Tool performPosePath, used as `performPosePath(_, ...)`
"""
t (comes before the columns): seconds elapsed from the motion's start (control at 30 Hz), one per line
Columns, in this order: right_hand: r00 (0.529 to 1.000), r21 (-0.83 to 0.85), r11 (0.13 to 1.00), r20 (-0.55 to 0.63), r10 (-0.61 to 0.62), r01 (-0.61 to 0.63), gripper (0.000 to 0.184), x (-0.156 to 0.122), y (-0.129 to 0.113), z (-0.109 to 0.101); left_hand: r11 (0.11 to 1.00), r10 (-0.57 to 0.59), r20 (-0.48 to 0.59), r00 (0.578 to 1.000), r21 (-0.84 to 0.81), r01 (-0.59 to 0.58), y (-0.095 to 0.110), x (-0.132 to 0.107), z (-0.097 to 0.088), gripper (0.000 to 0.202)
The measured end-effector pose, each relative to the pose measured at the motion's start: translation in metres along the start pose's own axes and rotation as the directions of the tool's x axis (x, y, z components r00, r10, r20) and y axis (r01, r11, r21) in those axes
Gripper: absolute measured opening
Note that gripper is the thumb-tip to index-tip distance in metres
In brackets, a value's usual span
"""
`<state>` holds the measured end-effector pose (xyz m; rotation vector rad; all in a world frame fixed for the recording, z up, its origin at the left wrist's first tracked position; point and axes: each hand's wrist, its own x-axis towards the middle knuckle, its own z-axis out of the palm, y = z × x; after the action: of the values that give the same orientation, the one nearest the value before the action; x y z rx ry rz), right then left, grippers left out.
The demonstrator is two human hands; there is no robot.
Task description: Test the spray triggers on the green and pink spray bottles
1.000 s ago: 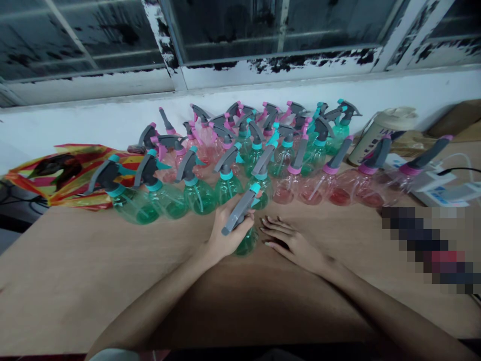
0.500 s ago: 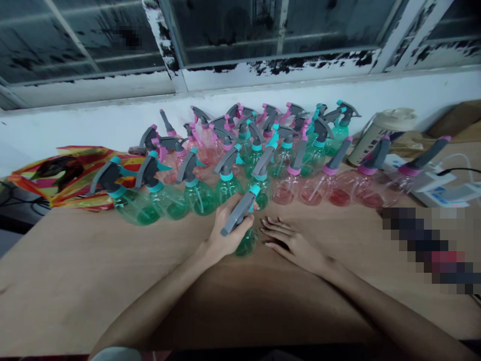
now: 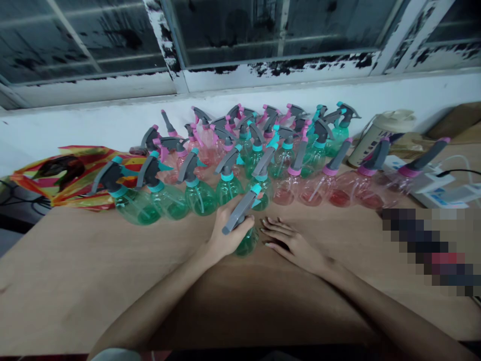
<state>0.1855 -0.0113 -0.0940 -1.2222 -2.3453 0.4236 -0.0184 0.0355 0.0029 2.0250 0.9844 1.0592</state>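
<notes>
My left hand point(image 3: 225, 234) is wrapped round the neck of a green spray bottle point(image 3: 247, 242), which stands on the wooden table point(image 3: 93, 281). Its grey trigger head with a turquoise nozzle tip points away from me, up and to the right. Just right of that bottle, my right hand point(image 3: 291, 238) rests on the tabletop with its fingers spread, holding nothing. Beyond both hands runs a front row of spray bottles, with green ones point(image 3: 201, 198) on the left and pink ones point(image 3: 311, 190) on the right. The fingers behind the held bottle's neck are partly hidden.
More pink and green spray bottles point(image 3: 287, 158) crowd behind the front row, near the white wall. A striped plastic bag point(image 3: 93, 173) lies at the left. At the right are a pale cylindrical container point(image 3: 379, 138), a white power strip point(image 3: 454, 193) with cables, and a blurred-out patch.
</notes>
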Motion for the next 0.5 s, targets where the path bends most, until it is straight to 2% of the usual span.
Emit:
performPosePath(0.13,1.0,0.023,1.0,-0.014,-0.011,0.011,0.039,0.0,0.0008,0.0003,1.0,-0.003,-0.026,1.0,0.003,0.003,-0.0016,-0.0014,0.0006,0.025)
performPosePath(0.37,1.0,0.021,1.0,-0.002,-0.007,0.007,0.04,0.0001,0.0016,0.0004,1.0,-0.006,0.025,1.0,-0.012,0.007,0.0008,-0.0003,-0.0013,0.03)
performPosePath(0.5,1.0,0.024,1.0,-0.003,-0.012,0.012,0.04,0.0,0.0018,0.0003,1.0,0.001,-0.01,1.0,-0.019,-0.001,-0.0018,-0.0005,-0.001,0.024)
